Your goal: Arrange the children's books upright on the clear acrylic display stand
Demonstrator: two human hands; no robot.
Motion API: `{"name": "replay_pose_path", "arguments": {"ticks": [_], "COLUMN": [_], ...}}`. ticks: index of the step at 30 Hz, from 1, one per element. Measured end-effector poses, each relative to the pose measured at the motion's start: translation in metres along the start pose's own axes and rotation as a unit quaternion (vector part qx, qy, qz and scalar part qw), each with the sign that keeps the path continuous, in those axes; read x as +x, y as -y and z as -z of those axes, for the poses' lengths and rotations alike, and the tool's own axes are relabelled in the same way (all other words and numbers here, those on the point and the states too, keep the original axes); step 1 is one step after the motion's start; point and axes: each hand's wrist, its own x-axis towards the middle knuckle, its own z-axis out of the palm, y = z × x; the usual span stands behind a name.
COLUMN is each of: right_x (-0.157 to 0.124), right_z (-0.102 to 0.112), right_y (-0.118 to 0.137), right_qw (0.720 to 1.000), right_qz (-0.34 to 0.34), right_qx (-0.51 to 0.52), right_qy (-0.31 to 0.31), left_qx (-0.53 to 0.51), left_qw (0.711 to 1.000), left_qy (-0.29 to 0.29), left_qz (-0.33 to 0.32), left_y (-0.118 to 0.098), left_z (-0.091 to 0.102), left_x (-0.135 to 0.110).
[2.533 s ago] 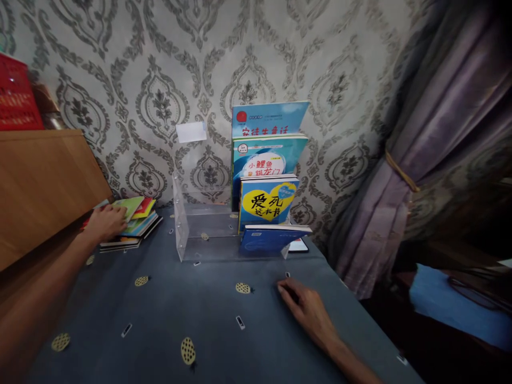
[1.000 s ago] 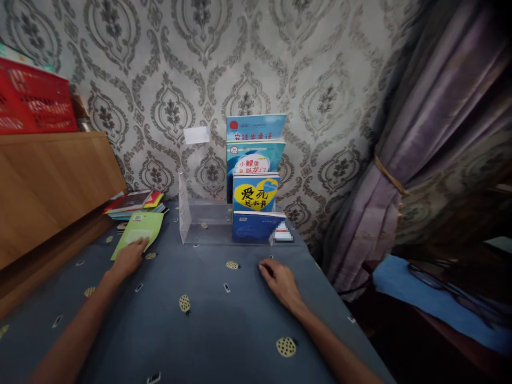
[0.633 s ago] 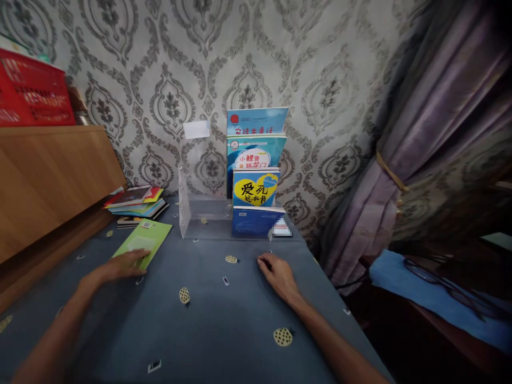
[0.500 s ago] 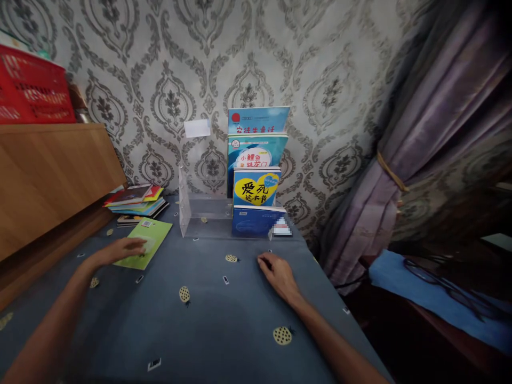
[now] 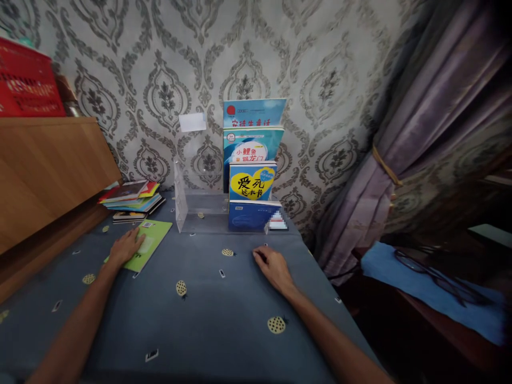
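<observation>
My left hand (image 5: 126, 246) lies flat, fingers out, on a thin green book (image 5: 150, 248) that rests on the blue patterned tablecloth (image 5: 208, 314). My right hand (image 5: 272, 268) rests on the cloth in front of a clear acrylic book stand (image 5: 188, 208), its fingers loosely curled with nothing in them. The stand's right half carries several upright blue books (image 5: 252, 181) in stepped tiers; its left half holds none. Behind the green book sits a stack of colourful books (image 5: 130, 200).
A wooden cabinet (image 5: 44, 170) stands at the left with a red crate (image 5: 24, 85) on top. A patterned wall runs behind. A purple tied curtain (image 5: 400, 160) hangs at the right, beside a blue cloth (image 5: 432, 298) with a cable on it.
My left hand took the green book off the stack and slid it down onto the cloth; it now lies flat on the cover. My right hand has stayed put.
</observation>
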Motion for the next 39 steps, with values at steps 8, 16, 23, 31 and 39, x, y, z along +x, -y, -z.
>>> {"name": "replay_pose_path", "arguments": {"ticks": [8, 16, 23, 31, 39], "right_x": [-0.001, -0.002, -0.005, -0.005, -0.007], "right_z": [0.001, 0.005, 0.009, 0.006, 0.006], "right_y": [0.003, 0.008, 0.015, 0.018, 0.021], "right_qw": [1.000, 1.000, 0.999, 0.999, 0.998], "right_qz": [-0.003, -0.006, -0.007, 0.007, 0.020], "right_qx": [-0.011, -0.020, -0.039, -0.040, -0.039], "right_qy": [0.001, 0.016, 0.028, 0.031, 0.042], "left_qx": [-0.019, -0.014, 0.018, 0.052, 0.005], "left_qw": [1.000, 1.000, 1.000, 0.998, 0.997], "left_qy": [-0.001, 0.001, -0.012, -0.010, 0.006], "left_qz": [0.024, 0.006, 0.012, -0.033, -0.071], "left_y": [-0.008, -0.022, -0.046, -0.075, -0.107], "left_z": [-0.003, 0.002, 0.015, 0.036, 0.050], "left_x": [-0.022, -0.055, -0.087, -0.112, -0.128]}}
